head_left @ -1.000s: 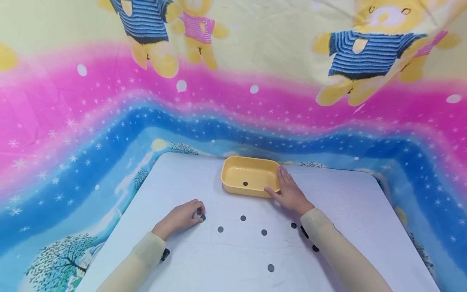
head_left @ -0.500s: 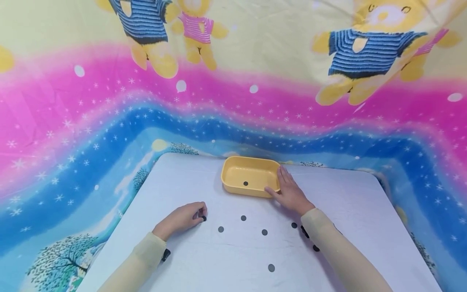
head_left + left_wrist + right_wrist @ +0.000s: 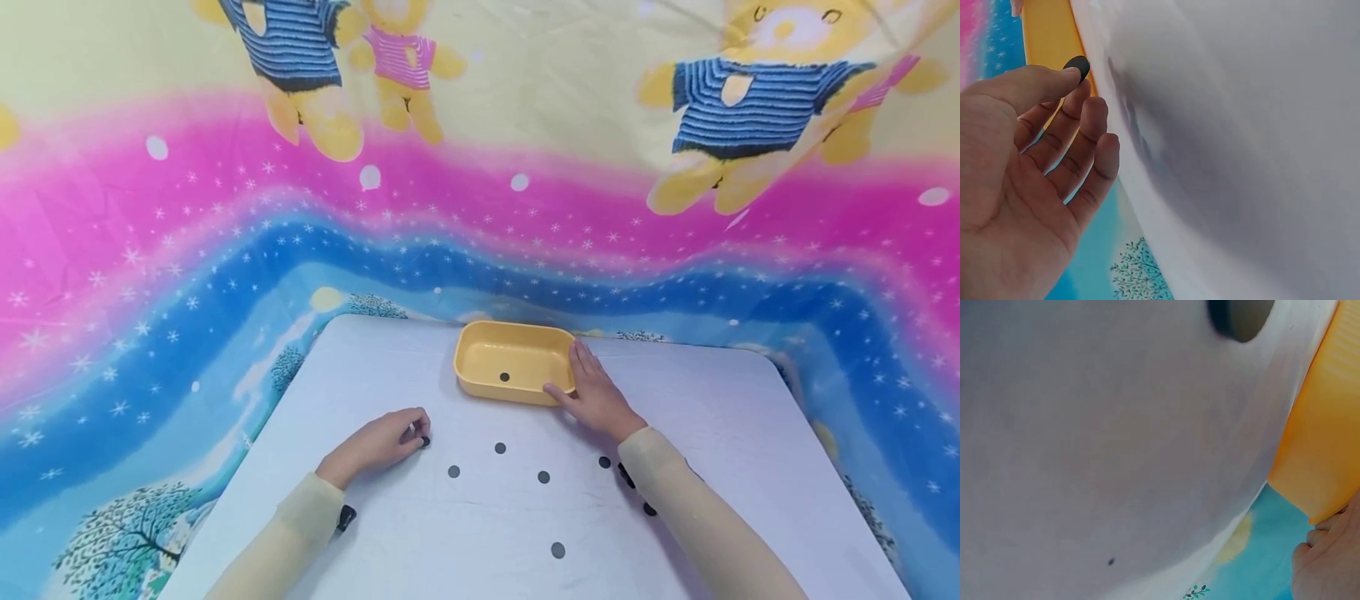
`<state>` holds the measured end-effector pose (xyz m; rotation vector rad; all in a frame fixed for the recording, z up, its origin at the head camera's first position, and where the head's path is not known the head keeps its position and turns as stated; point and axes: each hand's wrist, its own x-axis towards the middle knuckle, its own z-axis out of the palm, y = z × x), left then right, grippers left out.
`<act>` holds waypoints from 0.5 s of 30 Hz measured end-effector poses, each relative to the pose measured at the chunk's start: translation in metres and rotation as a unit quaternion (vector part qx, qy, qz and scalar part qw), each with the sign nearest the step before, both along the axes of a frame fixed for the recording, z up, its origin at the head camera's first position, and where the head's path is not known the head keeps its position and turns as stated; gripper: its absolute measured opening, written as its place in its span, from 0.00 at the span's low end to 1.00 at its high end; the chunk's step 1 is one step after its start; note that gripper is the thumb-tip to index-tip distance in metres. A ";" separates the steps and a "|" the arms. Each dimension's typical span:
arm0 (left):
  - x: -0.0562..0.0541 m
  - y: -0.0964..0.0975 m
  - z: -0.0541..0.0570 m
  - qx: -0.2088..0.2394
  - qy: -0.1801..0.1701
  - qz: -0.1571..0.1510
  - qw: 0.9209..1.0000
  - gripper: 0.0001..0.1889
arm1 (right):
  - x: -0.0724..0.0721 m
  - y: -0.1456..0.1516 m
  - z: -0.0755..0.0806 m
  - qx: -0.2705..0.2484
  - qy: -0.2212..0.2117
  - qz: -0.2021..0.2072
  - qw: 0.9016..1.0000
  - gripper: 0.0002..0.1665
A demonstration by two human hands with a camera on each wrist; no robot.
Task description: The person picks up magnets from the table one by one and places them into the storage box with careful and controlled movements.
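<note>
My left hand (image 3: 381,443) pinches a small dark round disc (image 3: 1077,67) between thumb and forefinger, and the other fingers are loosely bent. It hovers over the left part of the white table. In the head view only the edge of that disc shows at the fingertips. A yellow rectangular box (image 3: 483,388) stands at the table's back, with one dark disc (image 3: 505,377) on its floor. At the box's right end, my right hand (image 3: 598,406) holds the rim, thumb at the near side and fingers along the end. The right wrist view shows those fingers (image 3: 1329,547) against the box's corner.
Several dark discs lie scattered on the white table (image 3: 450,542), among them one disc (image 3: 453,472) nearest my left hand and one (image 3: 558,551) closest to the front. Another disc (image 3: 650,509) sits beside my right sleeve. A patterned cloth (image 3: 480,217) surrounds the table's back and sides.
My left hand has lifted slightly and shifted right, carrying the disc off the table. My right hand and the box have stayed in place.
</note>
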<state>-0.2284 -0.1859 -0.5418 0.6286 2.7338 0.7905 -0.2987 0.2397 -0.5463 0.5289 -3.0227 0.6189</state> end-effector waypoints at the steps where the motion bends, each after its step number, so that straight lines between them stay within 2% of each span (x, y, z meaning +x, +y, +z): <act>1: 0.000 0.001 0.002 0.002 0.002 -0.001 1.000 0.08 | 0.000 0.000 0.000 0.000 0.000 0.000 1.000 0.67; 8: -0.006 0.012 0.014 0.012 0.020 0.000 1.000 0.07 | -0.001 -0.001 -0.001 -0.002 0.003 0.003 1.000 0.67; 15: -0.019 0.020 0.025 0.030 0.028 0.003 0.999 0.07 | -0.001 -0.001 0.000 -0.003 0.002 0.002 1.000 0.66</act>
